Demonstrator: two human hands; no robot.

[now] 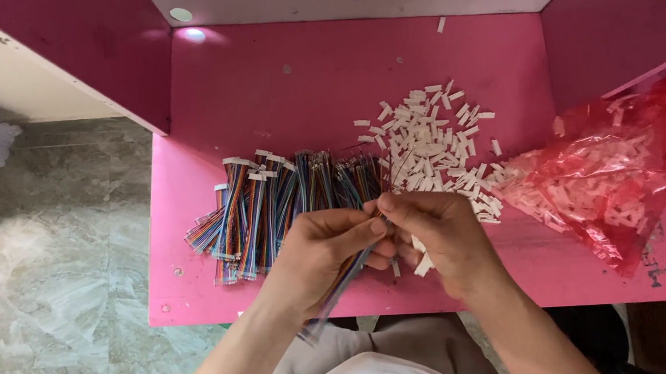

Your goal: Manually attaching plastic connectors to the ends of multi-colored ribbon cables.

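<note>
Pink desk [213,279] under me: my left hand [317,253] pinches a rainbow ribbon cable [340,283], right hand [440,237] fingertips closed at its tip, cable bundles [281,200] at 11 o'clock, white connectors [429,144] at 12, red bag [609,168] at 2.

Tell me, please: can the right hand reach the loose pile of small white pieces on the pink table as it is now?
Probably yes. The right hand is just beside the white pieces, and nothing lies between them, though its fingers are busy at the ribbon cable.
</note>
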